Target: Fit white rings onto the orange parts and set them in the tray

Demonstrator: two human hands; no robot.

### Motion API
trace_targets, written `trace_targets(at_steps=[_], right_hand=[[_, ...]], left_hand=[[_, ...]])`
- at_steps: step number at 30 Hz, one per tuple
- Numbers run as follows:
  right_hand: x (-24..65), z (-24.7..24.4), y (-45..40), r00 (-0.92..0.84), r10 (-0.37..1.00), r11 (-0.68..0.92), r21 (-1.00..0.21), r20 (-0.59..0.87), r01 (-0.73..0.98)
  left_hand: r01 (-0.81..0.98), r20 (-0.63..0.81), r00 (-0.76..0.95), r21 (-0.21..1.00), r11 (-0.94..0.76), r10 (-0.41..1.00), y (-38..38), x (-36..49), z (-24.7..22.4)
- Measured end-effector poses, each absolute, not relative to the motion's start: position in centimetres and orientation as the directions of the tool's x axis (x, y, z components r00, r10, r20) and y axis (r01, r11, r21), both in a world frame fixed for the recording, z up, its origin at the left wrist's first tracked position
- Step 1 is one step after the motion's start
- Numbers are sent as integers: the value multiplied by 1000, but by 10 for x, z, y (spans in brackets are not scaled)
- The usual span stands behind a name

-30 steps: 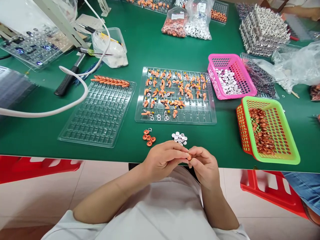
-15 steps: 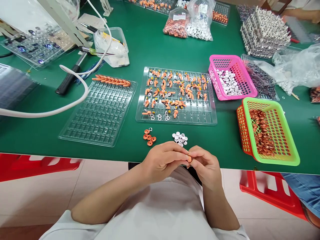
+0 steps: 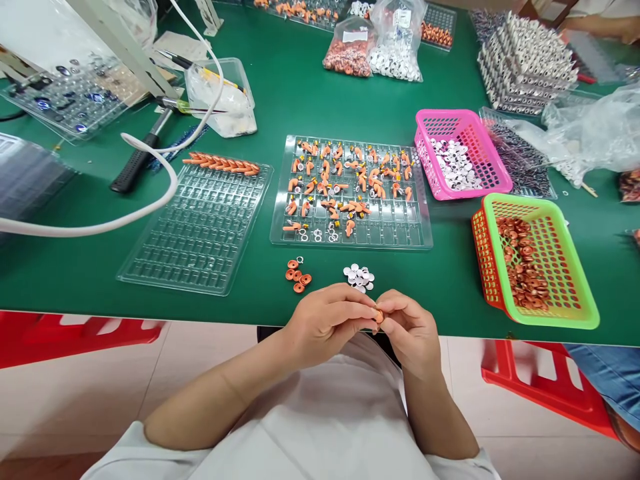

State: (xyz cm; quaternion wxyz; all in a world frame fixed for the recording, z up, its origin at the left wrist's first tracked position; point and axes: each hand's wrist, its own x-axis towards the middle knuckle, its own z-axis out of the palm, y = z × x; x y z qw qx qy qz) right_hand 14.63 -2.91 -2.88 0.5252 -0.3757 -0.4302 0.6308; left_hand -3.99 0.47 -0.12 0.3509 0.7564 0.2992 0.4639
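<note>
Worktable with green top is the largest thing, and it carries two clear blister trays among other goods. The middle tray has bent orange parts in many of its pockets; the left tray shows one row of orange strips along its far end. On the right, a lime-green basket contains copper-coloured discs, and a pink basket just behind it contains white discs. Farther back, two plastic bags lean together, one of copper parts and one of white parts.

Left hand and right hand meet at the near table edge, both with fingers closed narrow. Between their fingertips they pinch one small orange piece; its exact form I cannot tell, because the fingers cover it. Just beyond lie a white heap and, to its left, a copper heap.

In my judgement, one hand should hold the piece firmly while the other presses with gentle, even force, keeping it above the table in case it slips.

Smallest is the writing: both bags bear white labels, but I cannot read any word or brand.
</note>
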Motion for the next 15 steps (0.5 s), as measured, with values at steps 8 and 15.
trace_targets(at_steps=[8, 15], right_hand=[[148, -30, -28, -202, 971, -198, -902, -127, -385], [148, -18, -27, -145, 971, -220, -942, -187, -253]], left_hand=[[140, 426, 333, 860, -491, 841, 6, -38, -5], [129, 397, 352, 876, -464, 848, 5, -38, -12]])
